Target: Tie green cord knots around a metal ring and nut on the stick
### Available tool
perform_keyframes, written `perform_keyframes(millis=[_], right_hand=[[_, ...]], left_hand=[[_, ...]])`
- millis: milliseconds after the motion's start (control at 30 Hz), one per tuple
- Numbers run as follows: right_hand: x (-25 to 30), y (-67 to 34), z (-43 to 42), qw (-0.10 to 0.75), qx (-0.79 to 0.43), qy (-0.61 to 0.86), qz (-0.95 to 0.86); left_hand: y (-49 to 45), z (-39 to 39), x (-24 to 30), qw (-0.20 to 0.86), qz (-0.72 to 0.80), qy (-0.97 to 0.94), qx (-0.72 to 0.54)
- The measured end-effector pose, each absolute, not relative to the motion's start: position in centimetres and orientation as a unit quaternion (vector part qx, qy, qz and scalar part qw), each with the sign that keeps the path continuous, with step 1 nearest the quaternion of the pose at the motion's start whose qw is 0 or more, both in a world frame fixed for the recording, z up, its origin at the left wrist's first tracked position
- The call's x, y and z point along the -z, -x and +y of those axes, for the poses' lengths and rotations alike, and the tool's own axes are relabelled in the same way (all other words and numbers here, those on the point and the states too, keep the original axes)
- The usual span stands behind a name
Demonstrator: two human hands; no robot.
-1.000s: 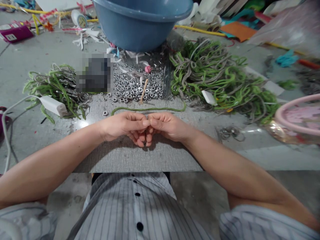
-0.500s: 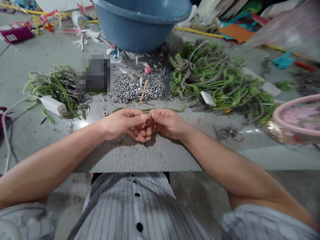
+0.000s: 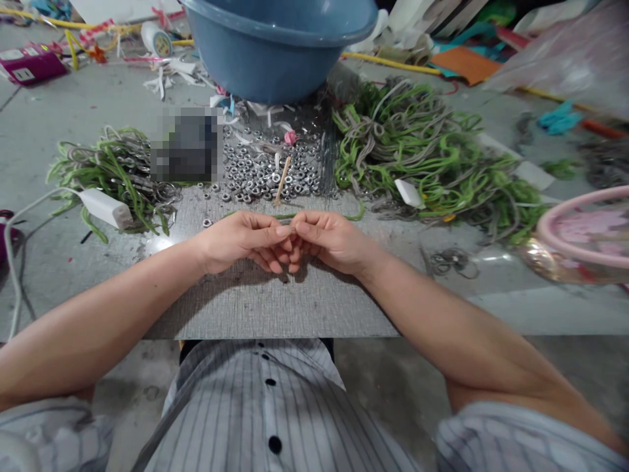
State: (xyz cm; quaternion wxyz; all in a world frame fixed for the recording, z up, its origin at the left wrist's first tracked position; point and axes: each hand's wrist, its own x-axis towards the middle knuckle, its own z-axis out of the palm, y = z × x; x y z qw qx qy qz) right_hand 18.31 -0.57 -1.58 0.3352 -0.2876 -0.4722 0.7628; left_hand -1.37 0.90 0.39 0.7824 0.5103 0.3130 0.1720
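Observation:
My left hand point(image 3: 248, 241) and my right hand point(image 3: 329, 239) meet at the fingertips over the near part of a grey textured board point(image 3: 275, 308). Both are closed in a pinch, thumbs against curled fingers. Whatever lies between the fingertips is too small and covered to name. Just behind the hands runs a green cord point(image 3: 354, 211), partly hidden by them; whether they touch it I cannot tell. Beyond it many small metal nuts point(image 3: 246, 177) are spread out, with a thin wooden stick point(image 3: 284, 179) among them.
A blue basin point(image 3: 280, 59) stands at the back. Tangled green and grey cords point(image 3: 417, 144) are heaped on the right, and a smaller cord bundle with metal parts point(image 3: 105, 164) lies left. A white plug-like block point(image 3: 105, 208) trails a cable. At far right is a pink-rimmed object point(image 3: 545, 223).
The fingers have shifted slightly, with the lower fingertips rising a little and spreading. The hands stay together in the same place, and the things around them have not moved.

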Motion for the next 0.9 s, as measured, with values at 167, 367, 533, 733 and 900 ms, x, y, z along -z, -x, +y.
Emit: perform_keyframes(millis=[167, 367, 533, 733, 900], right_hand=[[1.81, -18.35, -0.68, 0.376, -0.689, 0.342, -0.516], [1.81, -18.83, -0.47, 0.393, -0.502, 0.363, -0.679], [2.00, -19.08, -0.38, 0.384, -0.297, 0.338, -0.806], [2.25, -18.79, -0.67, 0.376, -0.189, 0.327, -0.846], [2.47, -18.48, -1.21, 0.401, -0.082, 0.313, -0.857]], left_hand=[[1.33, 0.87, -0.39, 0.785, 0.318, -0.495, -0.195], [1.24, 0.82, -0.71, 0.775, 0.344, -0.500, -0.176], [1.15, 0.78, -0.53, 0.763, 0.363, -0.509, -0.165], [0.99, 0.61, -0.24, 0.756, 0.371, -0.514, -0.165], [1.02, 0.54, -0.34, 0.755, 0.353, -0.527, -0.167]])
